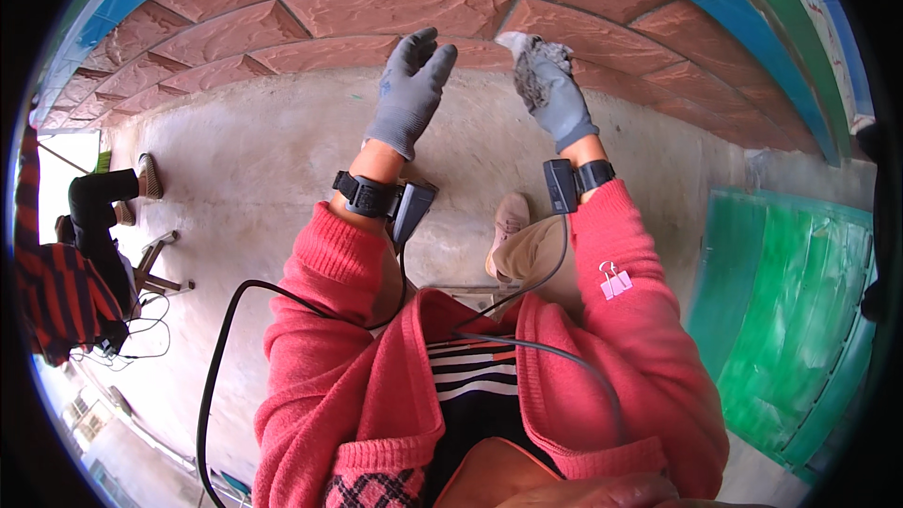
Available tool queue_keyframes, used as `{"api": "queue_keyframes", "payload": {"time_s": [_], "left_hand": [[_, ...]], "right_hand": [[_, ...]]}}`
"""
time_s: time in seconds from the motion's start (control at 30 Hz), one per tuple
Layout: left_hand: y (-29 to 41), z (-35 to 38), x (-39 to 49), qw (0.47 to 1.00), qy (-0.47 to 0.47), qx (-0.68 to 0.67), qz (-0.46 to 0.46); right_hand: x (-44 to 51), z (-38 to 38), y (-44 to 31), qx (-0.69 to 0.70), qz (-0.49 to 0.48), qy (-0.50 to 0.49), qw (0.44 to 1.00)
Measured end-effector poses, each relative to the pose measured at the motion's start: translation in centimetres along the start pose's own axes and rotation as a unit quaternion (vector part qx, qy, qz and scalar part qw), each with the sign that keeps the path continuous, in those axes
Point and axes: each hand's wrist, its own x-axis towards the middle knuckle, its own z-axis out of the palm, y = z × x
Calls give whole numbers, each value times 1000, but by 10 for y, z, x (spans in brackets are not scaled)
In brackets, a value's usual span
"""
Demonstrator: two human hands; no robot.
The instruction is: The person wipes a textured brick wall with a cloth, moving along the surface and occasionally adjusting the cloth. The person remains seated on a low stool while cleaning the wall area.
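Both my hands wear grey gloves and reach out in front of the reddish stone-look wall tiles (402, 10). My left hand (414, 88) has its fingers apart and a little curled, with nothing in it. In my right hand (557, 102), raised a short way to the right, is a crumpled grey and white cloth (537, 60), bunched at the fingers and over the palm. How near each hand is to the tiles, I cannot tell. A black strap with a small box and cable sits at each wrist.
A green metal-framed panel (783, 317) stands at the right. At the left a person in a striped top (63, 289) sits by a low wooden stool (155, 271) with loose cables. A black cable (219, 367) loops beside my left arm over the concrete floor (233, 155).
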Motion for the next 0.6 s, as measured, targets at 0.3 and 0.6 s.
{"api": "queue_keyframes", "payload": {"time_s": [0.3, 0.6], "left_hand": [[1, 6, 0, 999, 2, 52, -8], [-31, -3, 46, 996, 75, 45, 0]], "right_hand": [[-76, -18, -72, -431, -211, 108, 871], [-108, -66, -200, 124, -94, -86, 984]]}}
